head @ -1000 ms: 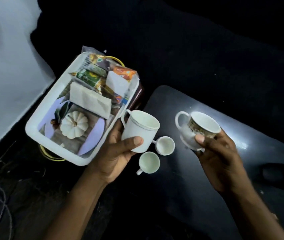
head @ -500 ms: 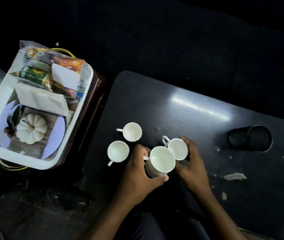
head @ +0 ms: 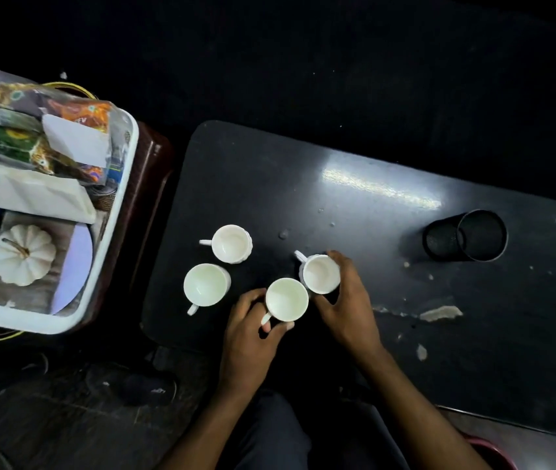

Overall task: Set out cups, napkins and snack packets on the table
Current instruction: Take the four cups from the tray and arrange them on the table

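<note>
Several white cups stand on the dark table (head: 354, 205). My left hand (head: 253, 337) wraps around the near cup (head: 286, 300), which rests on the table. My right hand (head: 348, 300) grips the cup (head: 320, 273) just beyond it, fingers around its right side. Two more cups stand free to the left: one at the back (head: 230, 243) and one nearer (head: 206, 285). Left of the table, a white tray (head: 113, 212) holds snack packets (head: 46, 130) and folded white napkins (head: 35, 195).
A black mesh pen holder (head: 466, 236) lies on its side at the table's right. Scuffed patches mark the tabletop near the front edge. The tray sits on a dark red stool (head: 152, 171) and also holds a white pumpkin (head: 23, 254). My knees are below the table edge.
Both hands came down from mid-air and set their cups on the table beside the two small cups. The view shifted right, so the tray sits further left.
</note>
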